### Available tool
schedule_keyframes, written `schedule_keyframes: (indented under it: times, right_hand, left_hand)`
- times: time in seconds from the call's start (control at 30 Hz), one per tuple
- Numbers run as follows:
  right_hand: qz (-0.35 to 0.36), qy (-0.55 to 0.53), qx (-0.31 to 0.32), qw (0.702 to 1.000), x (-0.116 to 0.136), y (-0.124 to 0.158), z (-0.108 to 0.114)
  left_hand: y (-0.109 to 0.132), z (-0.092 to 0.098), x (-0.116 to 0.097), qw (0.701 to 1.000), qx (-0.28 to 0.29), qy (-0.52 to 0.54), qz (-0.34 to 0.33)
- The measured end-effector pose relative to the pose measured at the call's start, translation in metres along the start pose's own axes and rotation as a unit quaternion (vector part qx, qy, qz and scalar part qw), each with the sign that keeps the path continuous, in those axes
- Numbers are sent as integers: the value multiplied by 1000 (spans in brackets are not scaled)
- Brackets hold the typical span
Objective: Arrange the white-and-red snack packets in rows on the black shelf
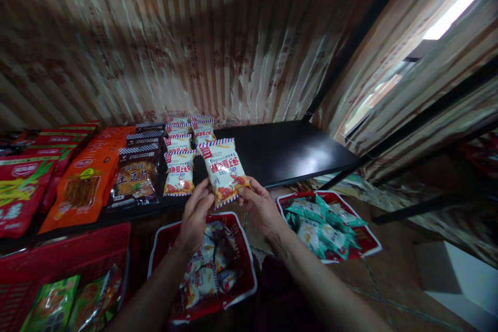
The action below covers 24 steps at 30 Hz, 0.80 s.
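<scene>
A white snack bag [224,167] with blue-and-red striped ends and red lettering is held up over the front edge of the black shelf [268,155]. My right hand [261,208] pinches its lower right corner, thumb on the front. At the lower left edge, my left hand [195,216] is closed on the same bag, its fingertips partly behind it. Matching bags [179,172] stand in two short rows on the shelf, just left of the held one. Below my hands, a red basket [249,249] with a pale rim contains more of these bags.
Dark potato-slice packs [139,176], orange packs [83,181] and red packs [27,187] line the shelf's left part. Another red basket [371,245] holds green bags [324,225]. Green packs [52,303] lie in a red crate [97,244]. A white box [467,275] sits on the floor.
</scene>
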State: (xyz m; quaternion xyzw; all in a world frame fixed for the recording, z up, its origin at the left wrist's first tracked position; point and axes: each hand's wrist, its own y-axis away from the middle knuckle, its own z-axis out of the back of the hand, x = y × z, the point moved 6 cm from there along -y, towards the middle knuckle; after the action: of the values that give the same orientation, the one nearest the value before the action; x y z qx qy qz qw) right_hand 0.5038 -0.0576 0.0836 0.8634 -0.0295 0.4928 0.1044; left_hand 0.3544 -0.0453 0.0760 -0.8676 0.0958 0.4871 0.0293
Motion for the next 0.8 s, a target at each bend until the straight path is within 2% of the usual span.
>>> schedule_keyframes:
  times: [0.17, 0.33, 0.63, 0.8]
  right_hand:
    - [-9, 59, 3, 998, -6, 3, 2]
    - [-7, 113, 40, 993, -7, 7, -4]
    - [-7, 141, 77, 987, -8, 10, -4]
    - [5, 165, 96, 982, -6, 13, -6]
  left_hand:
    - [-12, 14, -8, 998, -48, 24, -19]
    - [-17, 26, -12, 993, -106, 55, -15]
    - [-13, 29, -19, 988, -145, 38, -47]
    - [-13, 32, -19, 988, -143, 29, -54]
